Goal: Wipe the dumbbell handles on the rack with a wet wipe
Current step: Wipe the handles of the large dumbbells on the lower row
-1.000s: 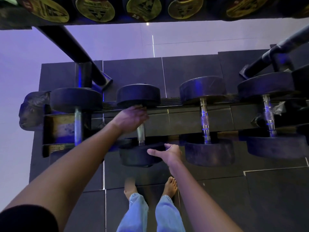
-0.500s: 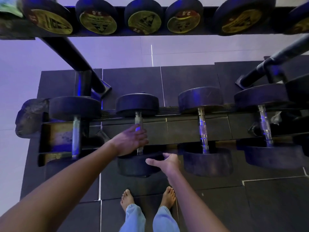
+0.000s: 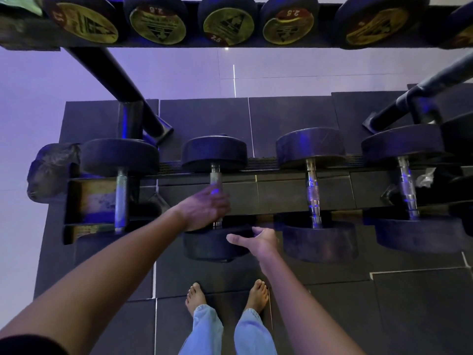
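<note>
View: head camera, looking down on the rack (image 3: pixel 281 198).
Step in hand: probably wiping the second handle (image 3: pixel 215 175) counted from the 9 o'clock end, low on the bar.
Left hand (image 3: pixel 204 210): laid over the lower part of that handle, fingers across the bar toward 3 o'clock; too blurred to tell whether wrapped round it or only pressed on.
Wet wipe: not visible; possibly hidden under the left palm.
Right hand (image 3: pixel 258 239): wide and relaxed, thumb spread toward 9 o'clock, holding nothing, just beside the near weight head (image 3: pixel 212 248) on its 3 o'clock side.
Task's thing: four dumbbells across the lower rail, bars running 12 to 6 o'clock; the worked one just left of centre.
Left to do, as a judgement: third handle (image 3: pixel 312 193) and fourth handle (image 3: pixel 407 188) toward 3 o'clock; first handle (image 3: pixel 120 201) at 9 o'clock impossible to rate.
Next move calls for: a full turn round the bar so the knurled underside gets covered, then a shift toward 3 o'clock.
Materials: bright metal bars, knurled mid-length, ringed near the ends; thick round heads, dull and rubbery-looking; dark scuffed steel frame.
Upper row (image 3: pixel 227 23): at 12 o'clock, dumbbells end-on, round yellow labels.
Floor mats (image 3: pixel 409 303): dark matte squares at 6 o'clock, bare feet (image 3: pixel 195 295) on them.
</note>
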